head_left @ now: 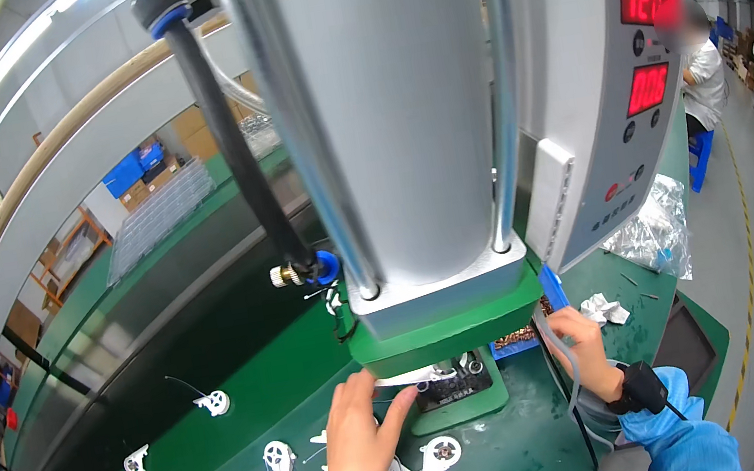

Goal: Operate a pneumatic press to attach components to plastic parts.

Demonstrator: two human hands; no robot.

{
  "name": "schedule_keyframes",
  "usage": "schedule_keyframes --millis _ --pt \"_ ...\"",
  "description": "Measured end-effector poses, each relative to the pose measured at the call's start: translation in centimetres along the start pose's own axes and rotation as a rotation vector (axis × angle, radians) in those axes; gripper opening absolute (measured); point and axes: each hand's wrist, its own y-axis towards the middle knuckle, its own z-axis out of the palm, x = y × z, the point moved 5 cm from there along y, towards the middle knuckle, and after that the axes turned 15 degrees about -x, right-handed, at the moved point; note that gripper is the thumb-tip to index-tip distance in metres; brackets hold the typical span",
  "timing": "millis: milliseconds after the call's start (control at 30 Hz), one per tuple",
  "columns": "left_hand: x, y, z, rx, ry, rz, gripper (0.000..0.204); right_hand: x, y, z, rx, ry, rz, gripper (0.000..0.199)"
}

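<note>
Largest item: a press with a grey cylinder [407, 112], standing upright over a green work surface [529, 448]. At its right side, a pale control box [567, 126] with two lit red displays.

Next in size, the two bare hands. Left hand [361, 445]: reaches in at the front of the press from the near side; fingers close to one another, thumb spread away from them, a clear gap between. Right hand [585, 355]: to the right of the press, beside a grey tube [569, 378]; fingers bent. Cannot tell whether they pinch anything.

A clear plastic bag [658, 235] lies on the surface below the control box. Under the press head sits a dark fixture block [452, 394] on a green base [487, 402]. Behind and to the right of it — a blue bin [513, 349] holding small copper-coloured pieces.

Smaller: a white part [405, 379] at the fixture, under the press head and next to the left fingertips; contact unclear. Similar white parts [279, 458] lie loose around the left hand, several with a thin wire. Smallest noted: crumpled white paper [604, 310], beyond the right hand.
</note>
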Motion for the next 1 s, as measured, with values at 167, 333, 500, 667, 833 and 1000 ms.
schedule_keyframes --millis 167,333,500,667,833,1000 --pt "1.2 -0.4 1.4 -0.081 -0.007 -0.087 0.016 0.9 2.1 -2.2 -0.135 0.080 0.073 0.016" --pt "1.2 -0.2 1.7 -0.090 -0.115 -0.135 0.013 5.1 2.6 -7.3 -0.103 0.357 0.219 0.015" --pt "1.4 -0.3 2.4 -0.072 -0.282 -0.200 0.014 8.3 3.0 -4.8 0.294 0.170 0.087 0.012" --pt "0.9 0.1 1.8 -0.054 -0.161 -0.042 0.013 6.3 2.4 1.2 0.390 0.165 0.160 0.014" --pt "0.8 0.0 2.0 -0.042 -0.152 -0.032 0.014 7.3 3.0 5.5 0.524 0.161 0.142 0.019" --pt "0.9 -0.2 1.9 -0.004 -0.198 -0.056 0.014 7.0 3.0 6.7 0.565 0.246 0.285 0.018"
